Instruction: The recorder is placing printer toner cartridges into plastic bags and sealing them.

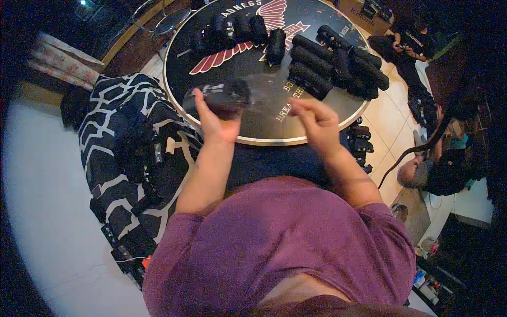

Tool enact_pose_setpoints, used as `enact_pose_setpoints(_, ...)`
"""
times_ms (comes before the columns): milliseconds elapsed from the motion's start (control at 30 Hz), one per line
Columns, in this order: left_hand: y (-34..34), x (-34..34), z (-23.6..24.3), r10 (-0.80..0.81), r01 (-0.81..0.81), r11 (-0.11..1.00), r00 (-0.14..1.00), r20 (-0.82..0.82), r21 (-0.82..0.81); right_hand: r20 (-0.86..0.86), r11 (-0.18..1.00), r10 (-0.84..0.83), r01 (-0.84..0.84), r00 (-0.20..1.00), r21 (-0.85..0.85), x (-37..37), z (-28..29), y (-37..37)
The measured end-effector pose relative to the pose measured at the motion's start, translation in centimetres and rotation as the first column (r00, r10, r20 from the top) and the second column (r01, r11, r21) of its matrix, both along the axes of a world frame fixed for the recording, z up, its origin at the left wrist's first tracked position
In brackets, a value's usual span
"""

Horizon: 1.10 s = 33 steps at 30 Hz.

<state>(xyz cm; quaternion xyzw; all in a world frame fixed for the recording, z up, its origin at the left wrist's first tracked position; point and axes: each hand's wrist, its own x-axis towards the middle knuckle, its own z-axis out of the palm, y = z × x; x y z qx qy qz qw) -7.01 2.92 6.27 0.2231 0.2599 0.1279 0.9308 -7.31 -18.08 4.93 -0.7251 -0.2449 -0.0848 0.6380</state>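
My left hand (pixel 215 124) holds a rolled black bundle (pixel 224 94) above the near left part of the round table, its thumb upright along the near side. The bundle is smeared by motion and looks like rolled cloth. A blurred, see-through film, like a clear plastic bag (pixel 266 92), stretches from its right end toward my right hand (pixel 319 124). That hand is closed in a pinch over the table's near right part. What lies between its fingertips is too blurred to make out. Several similar black rolls (pixel 311 58) lie heaped at the right of the table.
The round black table (pixel 179 79) has a pale rim and a red wing print. More black rolls (pixel 259 29) stand along its far side. A patterned black-and-white cloth (pixel 113 100) with dark items lies at left. At right, a person (pixel 414 42) sits near a cardboard box (pixel 364 13).
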Motion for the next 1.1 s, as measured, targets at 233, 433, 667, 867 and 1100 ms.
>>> enact_pose_setpoints(233,0.2,0.2,-0.1,-0.067,0.075,0.995,0.993,0.099,-0.071,-0.025,0.993,-0.079,0.081,0.997,0.092,3.6,-2.1,-2.0)
enact_pose_setpoints(433,-2.3,-1.5,-0.8,-0.405,0.404,0.913,0.914,0.004,0.052,0.242,0.960,0.279,-0.274,0.929,-0.057,4.8,0.8,2.2)
enact_pose_setpoints(667,0.6,-3.1,-1.6,-0.908,0.903,0.353,0.394,-0.143,0.246,-0.092,0.955,0.291,-0.294,0.952,-0.024,4.6,-0.4,1.8)
enact_pose_setpoints(867,-0.4,-3.1,-2.4,-0.457,0.256,0.300,0.884,-0.098,0.919,-0.508,0.913,0.401,-0.285,0.763,0.293,3.7,-1.8,0.6)
enact_pose_setpoints(1100,-3.0,-2.8,-2.7,-0.619,0.392,0.228,0.765,-0.178,0.892,-0.248,0.973,0.202,-0.165,0.948,0.162,2.4,-2.0,0.9)
